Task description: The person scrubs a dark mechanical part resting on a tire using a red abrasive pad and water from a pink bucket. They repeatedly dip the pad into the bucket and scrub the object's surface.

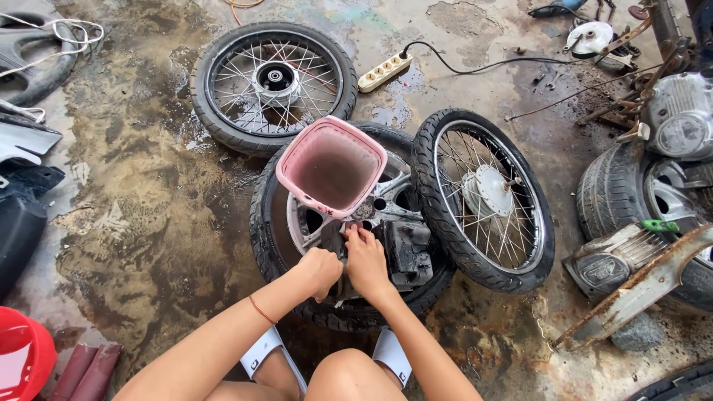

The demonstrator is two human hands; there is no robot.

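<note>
I squat over a car wheel (276, 223) lying flat on the wet concrete floor. A pink plastic basket (331, 165) stands tilted on its alloy rim. My left hand (318, 272) is closed around a dark greasy metal part (405, 251) resting in the wheel's centre. My right hand (365, 260) grips the same part beside it, fingertips pinched at its top edge. A thin red band circles my left wrist. What lies under my hands is hidden.
A spoked motorcycle wheel (483, 197) leans on the car wheel's right side; another (273, 83) lies behind. A power strip (385, 72) with cable lies beyond. Engine parts and a tyre (616, 193) crowd the right, dark fairings (22, 200) the left, a red tub (22, 356) bottom left.
</note>
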